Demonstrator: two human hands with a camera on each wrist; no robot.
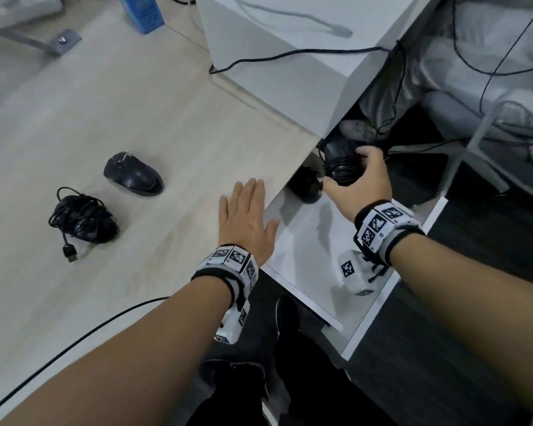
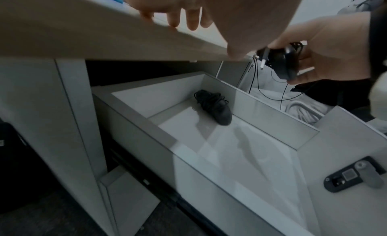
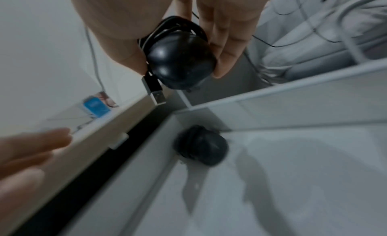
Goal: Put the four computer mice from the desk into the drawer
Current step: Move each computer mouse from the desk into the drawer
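Overhead, held mouse (image 3: 181, 61), plug (image 3: 156, 92) drawerward (image 2: 240, 153).

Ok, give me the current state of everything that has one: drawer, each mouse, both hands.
White drawer: pulled open.
Black mouse wrapped in its cable: lying in the drawer's back corner.
Black corded mouse: held above the drawer, cable coiled round it, USB plug dangling.
Glossy black mouse: on the desk, untouched.
Black mouse with tangled cable: on the desk, plug loose.
Left hand: flat on the desk edge.
Right hand: gripping the corded mouse.
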